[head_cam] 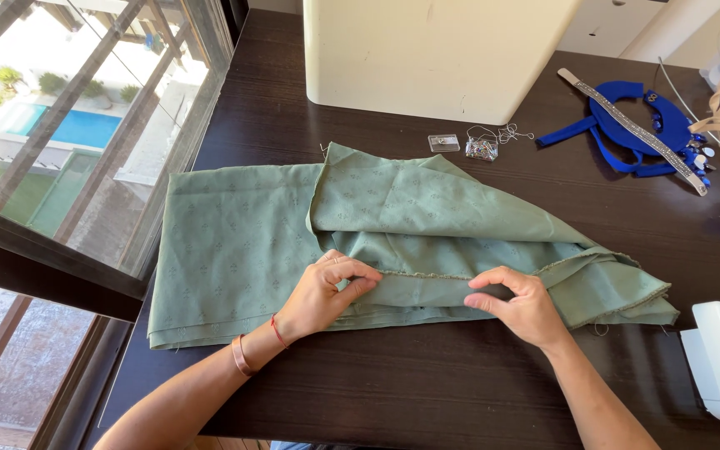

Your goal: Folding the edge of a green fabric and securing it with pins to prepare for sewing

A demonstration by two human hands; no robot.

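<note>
Both hands pinch folded hem of sage-green patterned cotton fabric point(393, 242) spread mid dark wooden table point(427, 392), near its front edge: left hand point(327, 293) and right hand point(517, 307) fingers closed on the fold

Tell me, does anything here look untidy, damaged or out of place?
Nothing looks damaged. The green fabric is folded unevenly, with a raw fraying edge between the left hand and right hand. Loose thread lies tangled near the pins.
</note>
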